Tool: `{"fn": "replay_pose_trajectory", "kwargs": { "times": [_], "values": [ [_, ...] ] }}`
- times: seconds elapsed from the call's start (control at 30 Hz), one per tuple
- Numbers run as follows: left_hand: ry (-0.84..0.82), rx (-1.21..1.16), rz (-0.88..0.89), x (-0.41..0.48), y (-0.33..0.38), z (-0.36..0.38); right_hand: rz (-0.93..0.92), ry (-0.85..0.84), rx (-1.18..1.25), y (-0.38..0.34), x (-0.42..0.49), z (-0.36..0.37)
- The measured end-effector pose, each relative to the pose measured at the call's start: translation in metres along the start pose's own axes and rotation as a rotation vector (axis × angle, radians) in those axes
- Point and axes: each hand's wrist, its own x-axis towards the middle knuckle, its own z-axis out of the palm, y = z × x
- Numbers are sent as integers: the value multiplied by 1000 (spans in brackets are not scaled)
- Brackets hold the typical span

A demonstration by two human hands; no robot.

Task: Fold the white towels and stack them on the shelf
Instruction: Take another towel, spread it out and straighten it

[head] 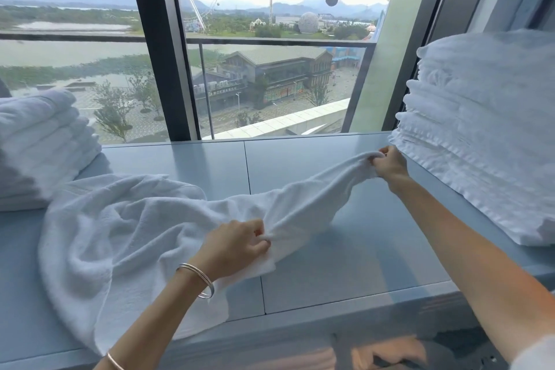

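Both hands pinch the towel [126, 219] on the shelf [345, 264]: left hand [237, 245] near, right hand [389, 164] farther, each grip clamped on it.

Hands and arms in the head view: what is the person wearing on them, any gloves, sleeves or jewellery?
No gloves. The left hand has a silver bangle at the wrist, and a thin copper-coloured band sits farther up that forearm. The right hand and forearm wear nothing; white fabric at the lower right corner may be a sleeve.

Linen room, stacked towels [486, 129], grey shelf [300, 156]
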Motion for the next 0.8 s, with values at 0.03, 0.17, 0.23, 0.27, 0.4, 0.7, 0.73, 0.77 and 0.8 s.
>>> {"fn": "replay_pose_trajectory", "kwargs": {
  "times": [0.03,0.17,0.23,0.27,0.4,0.7,0.73,0.77,0.8],
  "values": [
    [-38,-36,20,1,2,4,-9,3,24,-4,3,-1],
    [-253,-484,42,7,8,18,-70,-306,-139,-9,-8,7],
    [-172,-458,91,12,2,24,-233,-334,-426,-6,-26,15],
    [-94,-384,120,16,-1,26,-328,-317,-526,-4,-38,19],
    [42,-175,145,25,-15,31,-579,-268,-582,13,-95,37],
    [-259,115,34,32,-11,56,-432,-701,-639,50,-102,40],
    [-316,105,24,31,-7,57,-422,-699,-688,57,-97,43],
    [-366,93,13,30,-4,59,-399,-676,-729,63,-91,46],
    [-392,90,8,28,-2,60,-359,-626,-765,67,-86,49]
  ]
}}
